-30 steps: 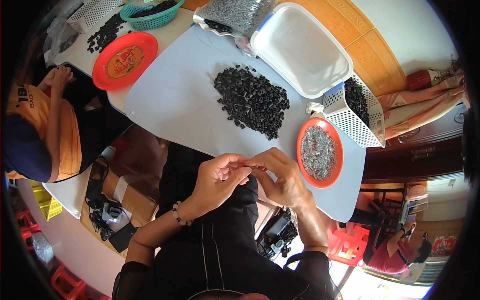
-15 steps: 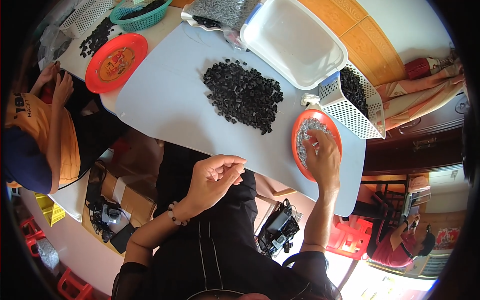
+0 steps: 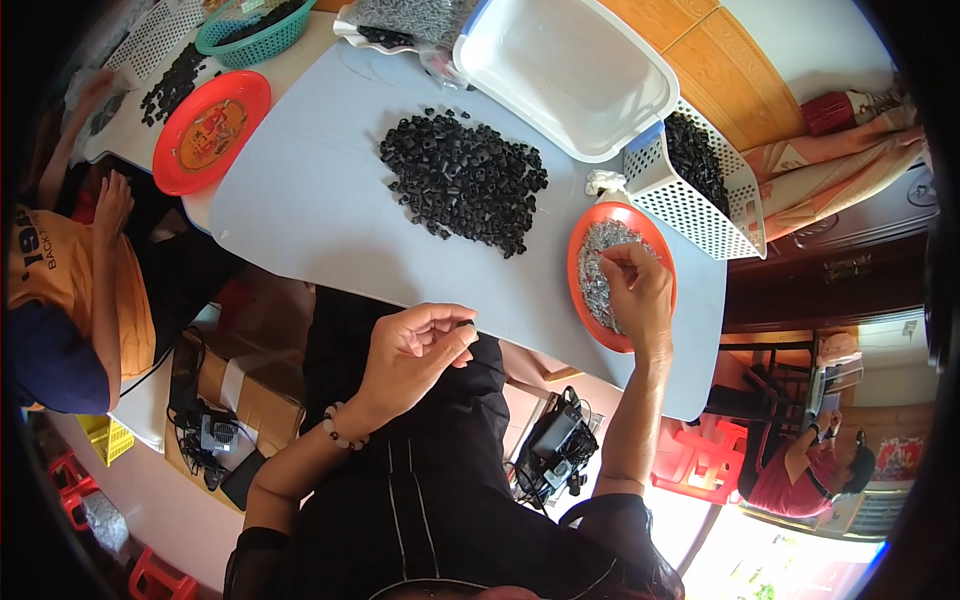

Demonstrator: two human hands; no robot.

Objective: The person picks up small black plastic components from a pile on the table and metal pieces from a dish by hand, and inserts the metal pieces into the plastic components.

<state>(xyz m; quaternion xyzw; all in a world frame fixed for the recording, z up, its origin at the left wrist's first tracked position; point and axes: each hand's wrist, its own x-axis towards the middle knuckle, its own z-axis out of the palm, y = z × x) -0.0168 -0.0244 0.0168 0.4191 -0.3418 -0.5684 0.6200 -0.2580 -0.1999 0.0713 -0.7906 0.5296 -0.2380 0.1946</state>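
Note:
My left hand (image 3: 415, 355) hovers before the table's near edge, thumb and index finger pinched on a small black plastic piece (image 3: 466, 323). On the right, an oval red plate (image 3: 655, 228) holds many small silvery metal parts (image 3: 598, 280). Over those parts is my right hand (image 3: 640, 295), its thumb and fingertips closed together; what they hold, if anything, is too small to make out. A wide heap of small black plastic pieces (image 3: 465, 180) lies on the pale table (image 3: 300, 220), farther away than both hands.
A white tub (image 3: 565, 80) and a perforated white basket (image 3: 690, 215) with black pieces stand at the back right. Left are a round red plate (image 3: 212, 135) and a green basket (image 3: 255, 38). A person in an orange shirt (image 3: 85, 270) sits at the left.
My right hand's fingertips have closed and lowered toward the metal parts. A black piece now shows in my left fingers. The view has shifted slightly; the left person's arm has reached farther away.

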